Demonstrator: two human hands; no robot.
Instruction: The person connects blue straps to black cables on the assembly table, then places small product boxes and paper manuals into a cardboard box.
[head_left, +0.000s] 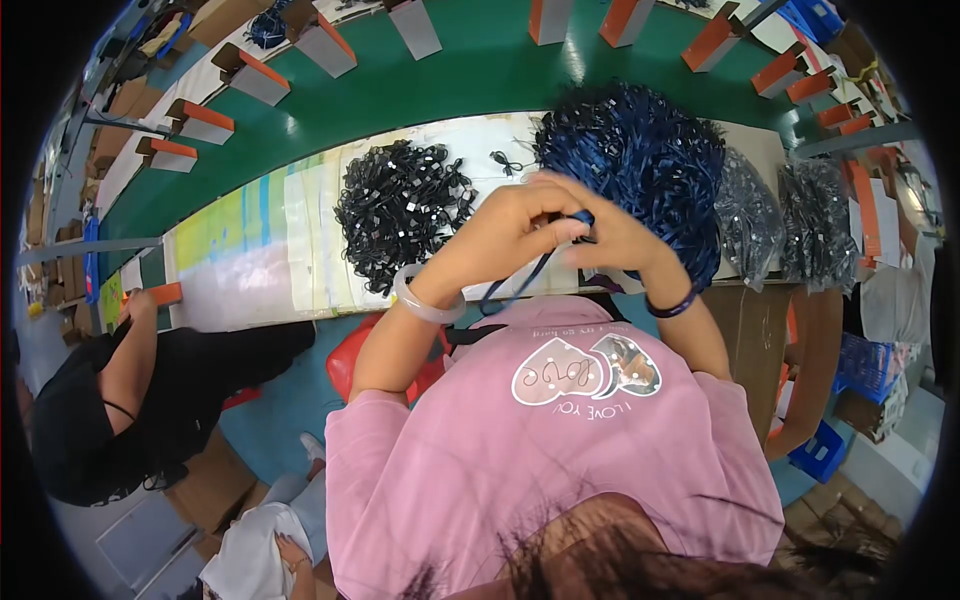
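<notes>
In front of my chest, my left hand (510, 232) is closed, with thumb and fingertips pinching a dark blue cord (525, 288). Part of the cord is bunched at the fingertips, and a loop hangs down toward my shirt. My right hand (615, 228) is right beside it, its fingers curving around the bunched part. Motion blurs those fingers, so their grip on the cord is unclear. Just beyond my hands lies a large heap of dark blue cords (630, 150). Left of my hands is a pile of short black cables (395, 205) with small light-coloured ends.
A single black cable (506, 162) lies between the piles. Clear plastic bags of dark items (815, 215) sit at the right. Orange and white boxes (255, 75) line the green conveyor belt (470, 82). At the left, a person in black (90, 410) reaches to an orange box (155, 294).
</notes>
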